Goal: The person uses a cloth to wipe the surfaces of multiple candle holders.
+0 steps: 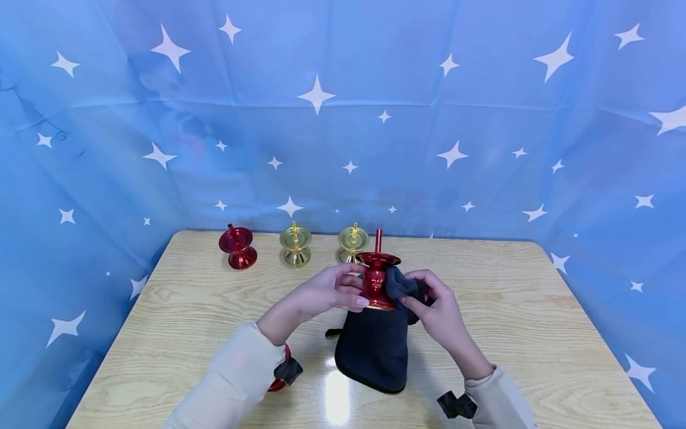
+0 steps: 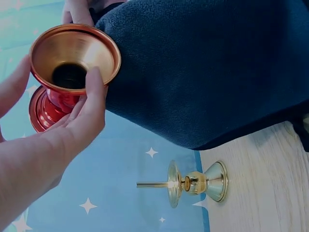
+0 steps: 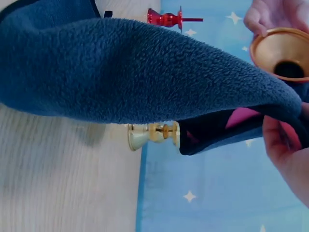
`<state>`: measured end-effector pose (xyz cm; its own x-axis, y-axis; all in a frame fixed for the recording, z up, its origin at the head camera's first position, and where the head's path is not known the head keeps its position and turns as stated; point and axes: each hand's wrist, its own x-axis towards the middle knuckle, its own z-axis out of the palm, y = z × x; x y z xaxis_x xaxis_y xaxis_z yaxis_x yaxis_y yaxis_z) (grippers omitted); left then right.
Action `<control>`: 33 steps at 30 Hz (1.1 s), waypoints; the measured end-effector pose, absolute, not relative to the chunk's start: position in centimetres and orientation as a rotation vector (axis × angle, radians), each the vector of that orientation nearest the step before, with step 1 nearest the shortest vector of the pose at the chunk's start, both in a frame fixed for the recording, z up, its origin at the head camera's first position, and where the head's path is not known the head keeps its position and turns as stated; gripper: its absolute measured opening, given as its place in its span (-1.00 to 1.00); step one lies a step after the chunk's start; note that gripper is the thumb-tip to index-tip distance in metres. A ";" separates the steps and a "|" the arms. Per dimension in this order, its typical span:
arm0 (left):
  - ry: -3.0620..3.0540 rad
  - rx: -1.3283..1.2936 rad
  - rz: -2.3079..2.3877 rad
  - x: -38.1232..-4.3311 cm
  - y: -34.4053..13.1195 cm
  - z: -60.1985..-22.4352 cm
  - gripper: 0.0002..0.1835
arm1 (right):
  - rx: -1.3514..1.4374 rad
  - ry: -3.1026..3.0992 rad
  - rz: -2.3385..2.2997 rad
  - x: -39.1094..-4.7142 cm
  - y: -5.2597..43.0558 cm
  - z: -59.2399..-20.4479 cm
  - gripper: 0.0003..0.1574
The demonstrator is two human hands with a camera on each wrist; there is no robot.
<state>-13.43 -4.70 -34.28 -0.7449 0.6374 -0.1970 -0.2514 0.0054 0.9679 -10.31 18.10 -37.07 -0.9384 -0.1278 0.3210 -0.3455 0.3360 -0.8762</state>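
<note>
Above the table, my left hand (image 1: pixel 333 290) grips a red metal candlestick (image 1: pixel 374 282) around its body and base. It is upright, its thin spike pointing up from the drip plate. In the left wrist view its hollow gold underside (image 2: pixel 91 46) shows, with fingers at the rim. My right hand (image 1: pixel 440 307) pinches a bunched part of a dark navy fleecy cloth (image 1: pixel 373 348) and brings it against the candlestick's right side. The rest of the cloth hangs down below the candlestick, a strap sticking out at its left. A bit of pink shows inside its fold in the right wrist view.
Along the table's back edge stand a red candlestick (image 1: pixel 242 258) at left and two gold candlesticks, one (image 1: pixel 297 256) in the middle and one (image 1: pixel 347 255) partly behind the held one. Another red object (image 1: pixel 277 386) lies mostly hidden under my left wrist. A blue starred curtain (image 1: pixel 375 143) hangs behind the table.
</note>
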 end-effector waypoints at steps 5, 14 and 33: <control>1.646 0.411 1.808 -13.4 -4.6 -34.2 -0.37 | 0.400 -2.413 1.672 -10.3 18.2 -37.3 -0.65; 1.802 0.369 1.745 -13.3 -3.9 -34.9 -0.30 | 0.428 -2.371 1.695 -10.1 17.9 -37.6 -0.64; 1.698 0.421 1.806 -13.5 -4.5 -34.9 -0.42 | 0.388 -2.440 1.722 -10.5 17.9 -37.6 -0.68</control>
